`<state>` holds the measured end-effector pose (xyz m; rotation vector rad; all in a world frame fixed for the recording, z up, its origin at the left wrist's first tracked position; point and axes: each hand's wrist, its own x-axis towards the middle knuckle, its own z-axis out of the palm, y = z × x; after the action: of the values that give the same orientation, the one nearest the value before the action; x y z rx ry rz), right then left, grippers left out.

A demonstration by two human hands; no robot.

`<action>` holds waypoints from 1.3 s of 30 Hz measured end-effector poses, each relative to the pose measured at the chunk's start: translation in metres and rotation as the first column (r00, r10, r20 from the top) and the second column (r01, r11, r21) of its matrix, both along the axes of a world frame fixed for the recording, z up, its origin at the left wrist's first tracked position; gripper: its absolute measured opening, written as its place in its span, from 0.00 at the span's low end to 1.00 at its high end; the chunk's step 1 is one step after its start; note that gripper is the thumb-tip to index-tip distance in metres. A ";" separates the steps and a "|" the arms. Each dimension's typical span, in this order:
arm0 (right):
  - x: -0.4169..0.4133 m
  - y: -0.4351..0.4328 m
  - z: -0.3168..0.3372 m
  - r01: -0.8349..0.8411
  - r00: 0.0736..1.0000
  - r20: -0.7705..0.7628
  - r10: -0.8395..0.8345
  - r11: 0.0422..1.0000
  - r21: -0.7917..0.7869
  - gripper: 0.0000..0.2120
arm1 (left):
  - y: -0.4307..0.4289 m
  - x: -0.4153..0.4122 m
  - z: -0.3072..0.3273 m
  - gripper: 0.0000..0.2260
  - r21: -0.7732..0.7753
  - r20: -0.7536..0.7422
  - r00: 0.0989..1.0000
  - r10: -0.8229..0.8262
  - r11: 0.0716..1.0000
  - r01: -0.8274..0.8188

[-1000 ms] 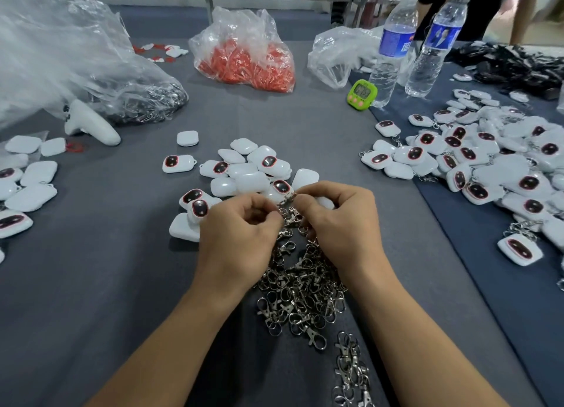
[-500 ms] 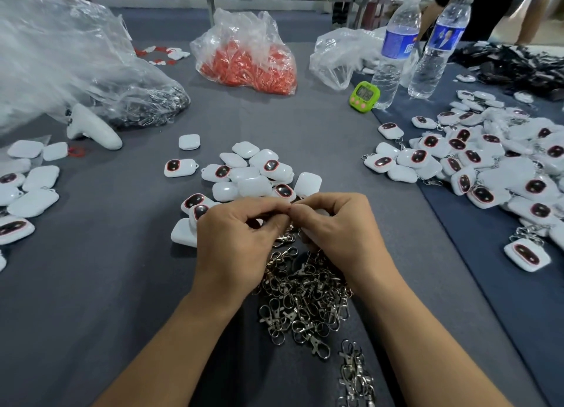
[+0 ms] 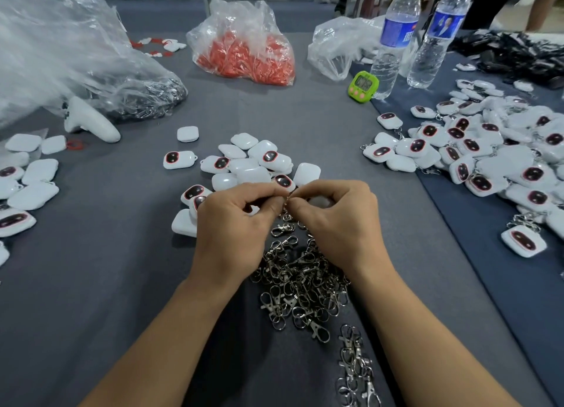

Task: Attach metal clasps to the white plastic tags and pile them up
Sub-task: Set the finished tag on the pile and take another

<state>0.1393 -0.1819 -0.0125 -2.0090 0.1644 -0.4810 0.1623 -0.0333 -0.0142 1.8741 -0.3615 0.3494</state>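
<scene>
As clasp pile (image 3: 300, 280) lies beneath, left grip (image 3: 235, 223), right grip (image 3: 338, 220) pinch 1 clasp (image 3: 286, 199).

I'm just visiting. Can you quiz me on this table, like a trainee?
1. True or false: the left hand and right hand both pinch one metal clasp above the clasp pile.
2. The green timer stands beside: A the water bottles, B the clasp pile, C the left hand.
3. Fill in: the biggest heap of white tags lies on the person's ___ side.
Key: 1 true; 2 A; 3 right.
</scene>
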 end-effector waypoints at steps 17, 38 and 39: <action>-0.004 -0.005 0.004 -0.074 0.995 0.072 0.073 0.997 0.004 0.11 | 0.003 0.001 0.001 0.05 -0.059 -0.027 0.997 -0.074 0.996 0.072; -0.005 -0.004 0.007 -0.250 0.967 -0.032 0.252 0.967 0.053 0.08 | 0.016 0.003 0.009 0.06 -0.198 -0.323 0.905 -0.277 0.955 0.222; -0.006 -0.004 0.007 -0.220 0.975 -0.028 0.220 0.975 0.017 0.12 | 0.016 0.005 0.008 0.06 -0.222 -0.309 0.928 -0.208 0.965 0.142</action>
<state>0.1334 -0.1863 -0.0053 -1.9926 -0.0367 -0.3079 0.1671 -0.0172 -0.0058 1.6543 -0.2539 -0.0529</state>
